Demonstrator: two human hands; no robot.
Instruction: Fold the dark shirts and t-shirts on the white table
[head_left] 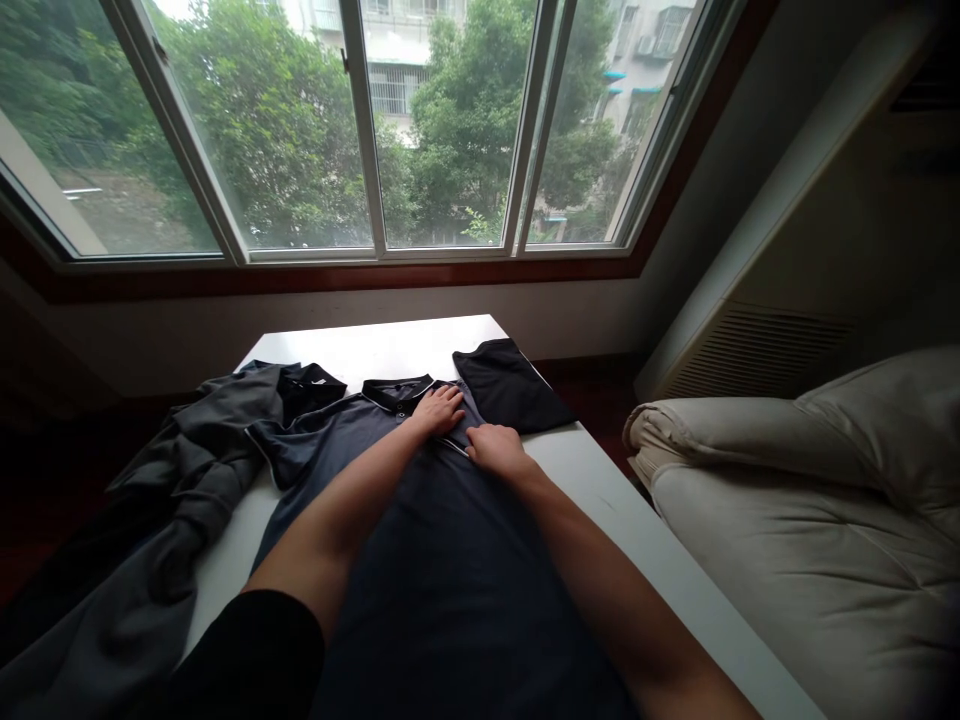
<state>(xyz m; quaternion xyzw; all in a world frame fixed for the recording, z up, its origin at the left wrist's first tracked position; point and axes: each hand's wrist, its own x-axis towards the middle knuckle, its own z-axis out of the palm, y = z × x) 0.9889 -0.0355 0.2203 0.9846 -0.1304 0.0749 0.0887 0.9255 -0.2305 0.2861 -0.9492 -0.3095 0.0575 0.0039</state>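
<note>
A dark blue polo shirt (450,570) with a black, white-edged collar lies spread out, its collar toward the window. My left hand (439,410) rests flat beside the collar, fingers stretched over the shoulder. Just to its right, my right hand (496,448) has its fingers curled on the shirt's white-edged sleeve, which is folded inward over the body. The other sleeve reaches out to the left. A folded black garment (514,388) lies right beyond my hands.
The white table (600,480) carries all the clothes. Grey and black garments (202,470) lie heaped along its left side and hang over the edge. A beige padded sofa (810,500) stands at the right. Beyond the table is a wall with a sliding window (442,255).
</note>
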